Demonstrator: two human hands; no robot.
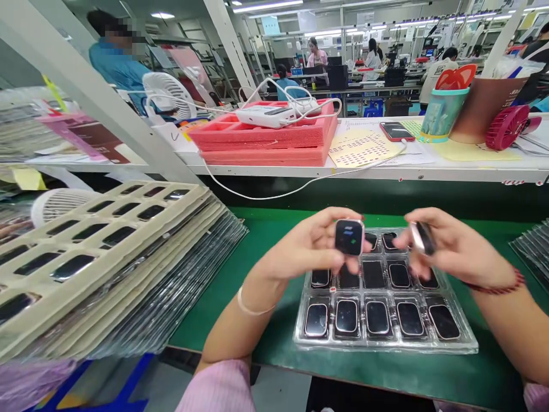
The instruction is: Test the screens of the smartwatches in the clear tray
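Observation:
My left hand (319, 243) is closed on a smartwatch case (349, 237) with no strap, its lit dark screen turned toward me. In my right hand (450, 243) a second smartwatch case (422, 238) is gripped edge-on, slightly blurred. Both hands are raised above a clear plastic tray (386, 345) on the green bench. Rows of similar watch cases lie face up in its pockets, such as one watch case (378, 317) in the front row. My hands hide part of the back rows.
To the left, a tall stack of trays (171, 274) leans, a cream tray of screens on top. More clear trays (534, 249) stand at the right edge. A shelf (373, 171) behind bears pink foam boxes (266, 143), a phone (397, 131) and a cup (445, 114). A white cable (274, 197) droops below it.

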